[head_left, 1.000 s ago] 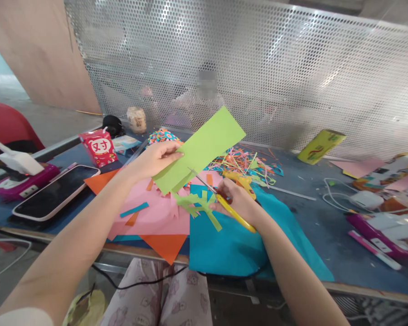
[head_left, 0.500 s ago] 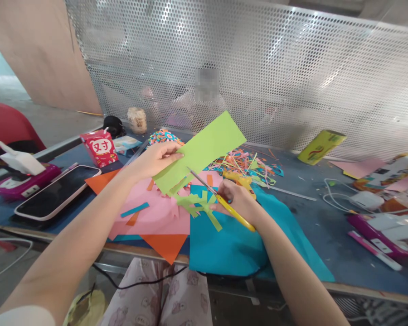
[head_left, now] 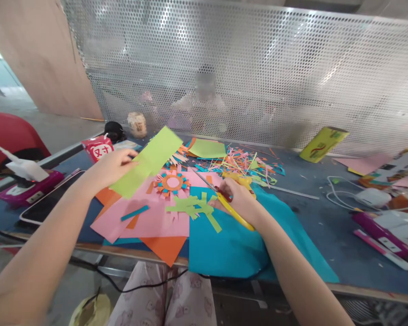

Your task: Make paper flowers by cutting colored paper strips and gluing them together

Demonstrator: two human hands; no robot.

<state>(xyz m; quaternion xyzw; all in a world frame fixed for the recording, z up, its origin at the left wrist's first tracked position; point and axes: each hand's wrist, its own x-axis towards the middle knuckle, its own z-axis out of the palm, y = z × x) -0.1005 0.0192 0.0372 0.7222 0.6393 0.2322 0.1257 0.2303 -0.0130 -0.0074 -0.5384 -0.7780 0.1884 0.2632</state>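
My left hand [head_left: 110, 167] holds a long light-green paper strip [head_left: 147, 161] up over the left part of the table. My right hand [head_left: 240, 199] grips yellow-handled scissors [head_left: 221, 199], blades pointing left and apart from the strip. Below the blades lie green cut pieces [head_left: 193, 207] on a pink sheet [head_left: 149, 217] and a blue sheet [head_left: 231, 244]. An orange, pink and blue fringed paper flower [head_left: 172, 182] rests on the pink sheet.
A phone [head_left: 44, 206] and a purple device with a white charger [head_left: 25, 179] lie left. A red carton [head_left: 97, 148], a jar [head_left: 137, 124], coloured paper scraps [head_left: 245, 163], another green sheet [head_left: 207, 148] and a yellow box [head_left: 323, 144] sit farther back. A perforated metal screen [head_left: 258, 72] stands behind, a person beyond it.
My left hand has swung the green strip left and down, away from the scissors. That uncovered the paper flower and the green sheet behind. My right hand stays put.
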